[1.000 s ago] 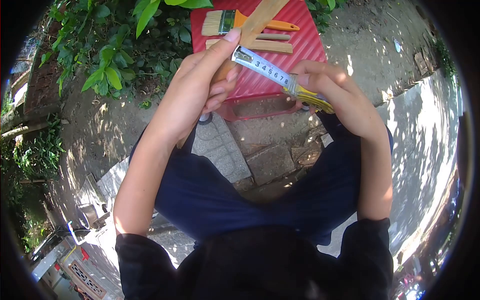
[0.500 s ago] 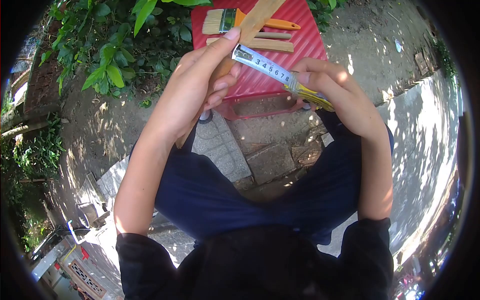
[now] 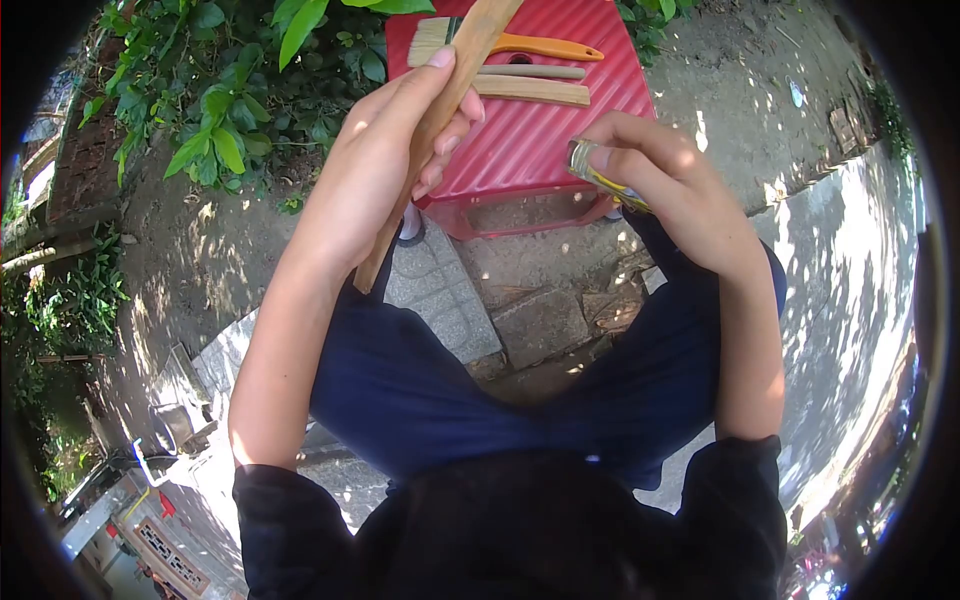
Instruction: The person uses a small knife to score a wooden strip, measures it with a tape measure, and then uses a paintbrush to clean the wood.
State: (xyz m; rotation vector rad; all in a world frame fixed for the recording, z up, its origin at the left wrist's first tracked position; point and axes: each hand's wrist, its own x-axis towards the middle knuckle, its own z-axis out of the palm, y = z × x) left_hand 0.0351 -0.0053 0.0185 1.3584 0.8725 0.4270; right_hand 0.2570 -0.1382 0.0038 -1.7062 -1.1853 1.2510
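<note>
My left hand (image 3: 400, 140) is closed around a long flat strip of wood (image 3: 468, 62), which slants from above the stool down past my wrist. In my right hand (image 3: 665, 185) sits a yellow tape measure (image 3: 608, 183), its body mostly covered by my fingers and its blade drawn in. A gap lies between the tape measure and the wood strip. Beyond my hands, a paintbrush with an orange handle (image 3: 545, 46) rests on a red plastic stool (image 3: 530, 145), partly hidden by the strip. Two more wooden pieces lie there, a thin one (image 3: 535, 71) and a wider one (image 3: 535, 90).
Leafy green bushes (image 3: 225, 120) crowd the left side of the stool. My knees in dark blue trousers (image 3: 400, 385) flank paving slabs (image 3: 440, 290) and bricks (image 3: 545, 325). A concrete path (image 3: 840, 290) runs along the right.
The tape blade, stretched out to the wood strip before, has gone back into its case. My left hand and the strip have shifted slightly left.
</note>
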